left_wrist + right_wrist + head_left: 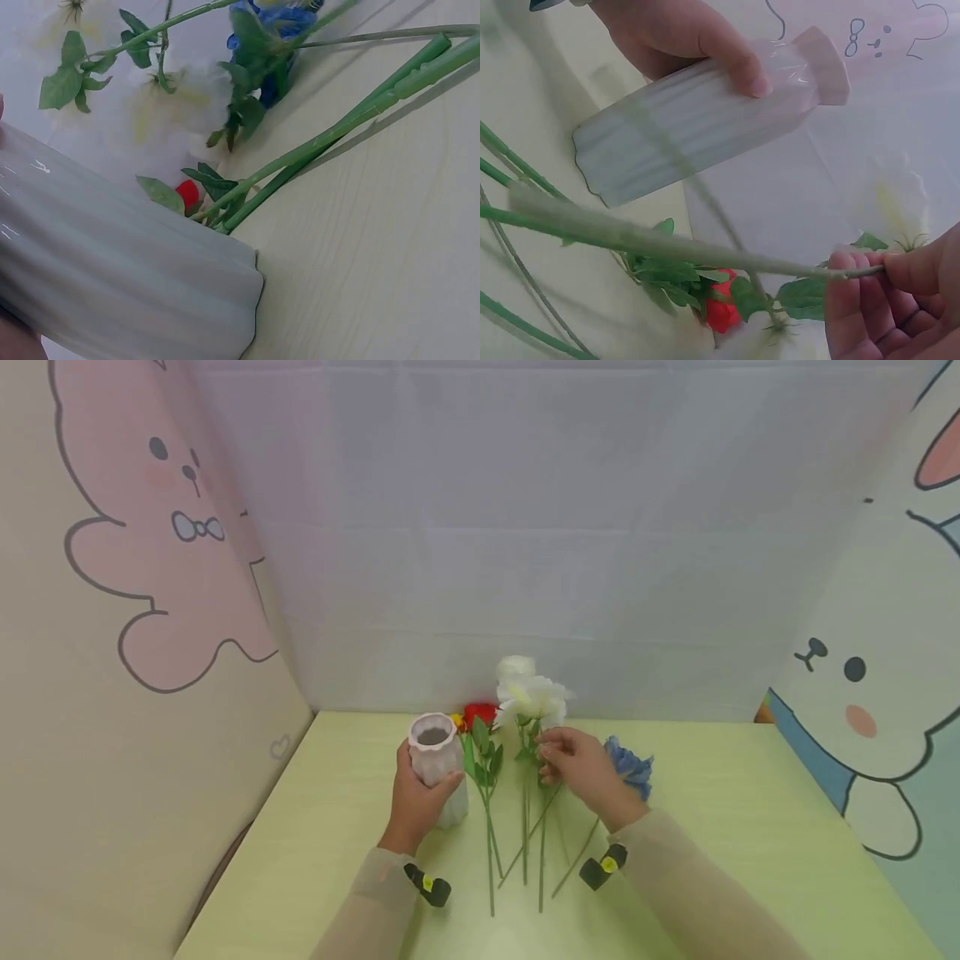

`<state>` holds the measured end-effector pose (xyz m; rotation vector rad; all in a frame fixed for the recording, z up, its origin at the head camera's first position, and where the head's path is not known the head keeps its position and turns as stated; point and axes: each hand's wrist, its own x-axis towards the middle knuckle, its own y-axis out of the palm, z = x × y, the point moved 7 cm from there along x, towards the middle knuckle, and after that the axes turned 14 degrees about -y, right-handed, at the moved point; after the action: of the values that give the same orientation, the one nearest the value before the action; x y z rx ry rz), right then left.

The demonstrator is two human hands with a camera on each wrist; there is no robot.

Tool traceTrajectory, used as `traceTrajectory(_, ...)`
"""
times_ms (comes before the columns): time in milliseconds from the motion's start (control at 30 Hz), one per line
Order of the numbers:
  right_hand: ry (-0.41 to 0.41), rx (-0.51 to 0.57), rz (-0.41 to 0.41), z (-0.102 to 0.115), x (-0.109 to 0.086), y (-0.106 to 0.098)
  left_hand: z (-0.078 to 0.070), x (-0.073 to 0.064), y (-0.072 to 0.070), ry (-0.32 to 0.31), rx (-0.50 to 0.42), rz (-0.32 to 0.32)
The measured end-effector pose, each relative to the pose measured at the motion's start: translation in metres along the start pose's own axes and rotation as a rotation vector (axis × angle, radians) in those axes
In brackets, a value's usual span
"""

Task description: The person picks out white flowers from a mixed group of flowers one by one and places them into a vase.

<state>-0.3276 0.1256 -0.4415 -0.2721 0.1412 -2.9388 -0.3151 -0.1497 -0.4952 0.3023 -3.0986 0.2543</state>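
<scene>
My left hand (pixel 420 806) grips a white ribbed vase (pixel 441 770) around its side, thumb toward the front. The vase stands roughly upright with its scalloped mouth showing; whether its base touches the table I cannot tell. To its right, my right hand (pixel 588 772) pinches a thin flower stem (pixel 697 251) between thumb and fingers, just below a white flower (pixel 536 700). That stem crosses in front of the vase in the right wrist view. Red flowers (pixel 480 714) lie behind and right of the vase, and a blue flower (pixel 633 767) lies beside the right hand.
Several long green stems (pixel 492 860) spread toward me over the pale wood-grain table (pixel 720 827). A white cloth wall (pixel 525 568) rises behind the table, with cartoon-printed side panels at left and right. Black straps circle both wrists.
</scene>
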Motion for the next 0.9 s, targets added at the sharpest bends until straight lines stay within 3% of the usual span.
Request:
traceTrajectory(300, -0.039, -0.042, -0.014, 0.005, -0.005, 0.003, 0.0, 0.0, 0.0, -0.005, 0.002, 0.007)
traceTrajectory(900, -0.037, 0.025, -0.05, 0.01, 0.0, 0.005, -0.002, -0.002, 0.001, -0.034, 0.021, 0.011)
